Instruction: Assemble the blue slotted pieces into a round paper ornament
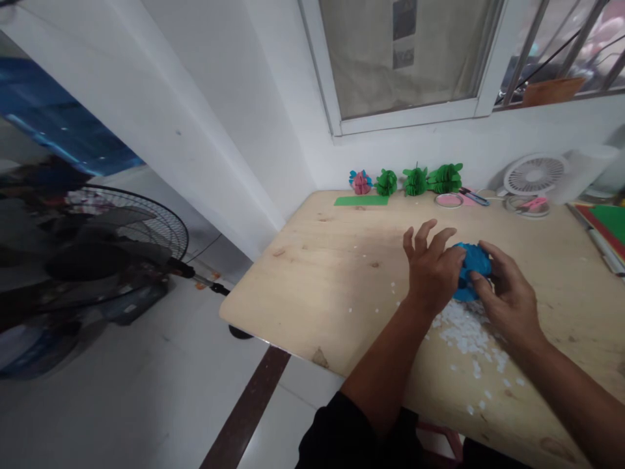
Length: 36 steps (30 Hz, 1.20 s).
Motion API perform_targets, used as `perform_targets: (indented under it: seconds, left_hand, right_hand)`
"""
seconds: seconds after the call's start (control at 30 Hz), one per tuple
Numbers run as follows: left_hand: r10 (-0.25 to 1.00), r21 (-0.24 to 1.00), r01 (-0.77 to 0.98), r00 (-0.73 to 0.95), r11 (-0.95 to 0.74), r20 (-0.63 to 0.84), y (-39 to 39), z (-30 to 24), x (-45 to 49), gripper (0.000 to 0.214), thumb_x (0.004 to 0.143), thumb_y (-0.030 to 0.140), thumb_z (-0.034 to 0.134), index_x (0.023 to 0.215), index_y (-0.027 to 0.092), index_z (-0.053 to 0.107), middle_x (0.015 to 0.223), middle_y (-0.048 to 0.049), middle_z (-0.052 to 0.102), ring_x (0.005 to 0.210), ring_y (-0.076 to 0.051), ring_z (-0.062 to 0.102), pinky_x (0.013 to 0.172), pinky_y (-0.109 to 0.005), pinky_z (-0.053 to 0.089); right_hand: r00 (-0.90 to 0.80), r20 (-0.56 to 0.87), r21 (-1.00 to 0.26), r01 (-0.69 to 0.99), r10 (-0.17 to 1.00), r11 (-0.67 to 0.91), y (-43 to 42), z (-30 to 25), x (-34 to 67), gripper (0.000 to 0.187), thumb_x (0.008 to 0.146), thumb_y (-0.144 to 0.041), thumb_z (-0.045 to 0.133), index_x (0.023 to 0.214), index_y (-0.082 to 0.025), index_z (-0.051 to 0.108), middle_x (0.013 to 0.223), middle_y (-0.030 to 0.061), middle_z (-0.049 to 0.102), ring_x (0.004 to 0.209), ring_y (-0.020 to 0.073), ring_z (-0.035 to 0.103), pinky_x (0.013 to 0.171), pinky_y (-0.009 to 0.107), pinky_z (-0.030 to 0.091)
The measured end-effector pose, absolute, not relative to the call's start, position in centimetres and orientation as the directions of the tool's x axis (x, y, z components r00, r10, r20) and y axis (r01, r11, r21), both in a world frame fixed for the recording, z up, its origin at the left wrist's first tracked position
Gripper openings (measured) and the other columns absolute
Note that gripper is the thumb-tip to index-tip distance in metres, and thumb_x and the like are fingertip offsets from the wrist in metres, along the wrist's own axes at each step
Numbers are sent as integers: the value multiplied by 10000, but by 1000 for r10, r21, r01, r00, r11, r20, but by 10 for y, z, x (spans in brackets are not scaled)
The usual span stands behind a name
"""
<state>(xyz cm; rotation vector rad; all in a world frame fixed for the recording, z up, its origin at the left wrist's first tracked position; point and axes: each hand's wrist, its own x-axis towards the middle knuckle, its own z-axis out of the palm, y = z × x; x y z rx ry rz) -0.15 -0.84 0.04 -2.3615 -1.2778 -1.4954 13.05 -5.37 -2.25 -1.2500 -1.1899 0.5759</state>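
Observation:
A blue folded-paper ornament (474, 260) is between my hands, above the wooden table. My right hand (512, 296) grips it from the right, thumb at the front and fingers behind. On its left side, my left hand (432, 277) pinches the edge with the fingertips nearest it, while its other fingers are raised and spread. Beneath the ornament lies a loose pile of small white paper squares (471, 335), partly hidden by my hands. A few squares are scattered farther left on the tabletop.
Along the wall stand a pink and blue paper ornament (361, 183) and several green ones (416, 182). A green strip (361, 201), a tape ring (448, 200), scissors (474, 197) and a small white fan (534, 174) sit at the back. A large floor fan (97, 247) stands left.

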Motion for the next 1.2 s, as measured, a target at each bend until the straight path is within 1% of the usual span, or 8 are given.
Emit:
perform_targets:
  seconds: [0.1, 0.23, 0.47, 0.73, 0.87, 1.0, 1.1, 1.2]
  left_hand:
    - [600, 349, 667, 184, -658, 779, -9, -1, -1, 185, 919, 209, 542, 823, 267, 689, 1220, -26, 699, 1370, -258, 457, 1195, -524, 231]
    - [595, 360, 653, 175, -666, 784, -10, -1, -1, 172, 910, 190, 536, 821, 253, 669, 1225, -35, 691, 1372, -258, 447, 1197, -514, 226]
    - [650, 434, 649, 125, -625, 749, -9, 1, -2, 103, 879, 204, 588, 842, 255, 670, 1243, -23, 680, 1344, -254, 444, 1152, -464, 313]
    - [606, 453, 577, 93, -680, 790, -5, -5, 0, 87, 875, 178, 590, 842, 224, 656, 1207, -45, 690, 1326, -252, 451, 1133, -475, 349]
    - [643, 563, 472, 11, -679, 766, 0, -9, 0, 63, 836, 145, 629, 843, 204, 649, 1163, -67, 698, 1299, -243, 475, 1116, -461, 394]
    - [709, 670, 359, -34, -650, 705, -1, -2, -2, 52, 837, 154, 612, 839, 200, 637, 1132, -79, 703, 1272, -240, 511, 1107, -479, 416]
    - [694, 662, 277, 25, -696, 719, -6, 5, -5, 102, 816, 128, 577, 865, 199, 630, 1133, -84, 698, 1224, -223, 562, 1117, -476, 411]
    - [650, 619, 212, 141, -757, 747, -11, 10, -6, 143, 803, 111, 527, 758, 209, 621, 1114, -72, 703, 1187, -208, 598, 1147, -468, 374]
  right_hand:
    - [292, 395, -895, 337, 871, 293, -53, -26, 131, 562, 797, -393, 695, 1343, -312, 585, 1283, 54, 634, 1072, 238, 621, 995, 482, 472]
    - [301, 406, -894, 328, 863, 307, -53, -26, 130, 567, 784, -373, 702, 1338, -329, 589, 1251, 46, 640, 1081, 241, 619, 982, 460, 474]
    - [337, 356, -918, 299, 871, 259, -54, -21, 128, 589, 753, -410, 729, 1321, -323, 600, 1123, 33, 663, 900, 189, 632, 793, 353, 538]
    - [322, 372, -908, 321, 870, 269, -52, -24, 130, 581, 789, -439, 704, 1339, -295, 584, 1107, 51, 670, 900, 180, 640, 748, 317, 547]
    - [343, 338, -933, 245, 876, 264, -53, -20, 127, 607, 772, -413, 727, 1347, -284, 579, 960, 39, 679, 773, 169, 636, 645, 289, 543]
    - [407, 279, -960, 151, 870, 237, -50, -18, 128, 626, 732, -392, 763, 1323, -269, 602, 982, 54, 696, 795, 179, 642, 662, 289, 547]
    - [460, 229, -973, 105, 858, 204, -46, -17, 130, 670, 696, -430, 780, 1318, -255, 602, 976, 52, 702, 793, 180, 644, 655, 291, 550]
    - [513, 186, -981, 50, 838, 187, -44, -14, 131, 706, 661, -444, 790, 1311, -243, 601, 948, 48, 705, 778, 178, 643, 639, 286, 548]
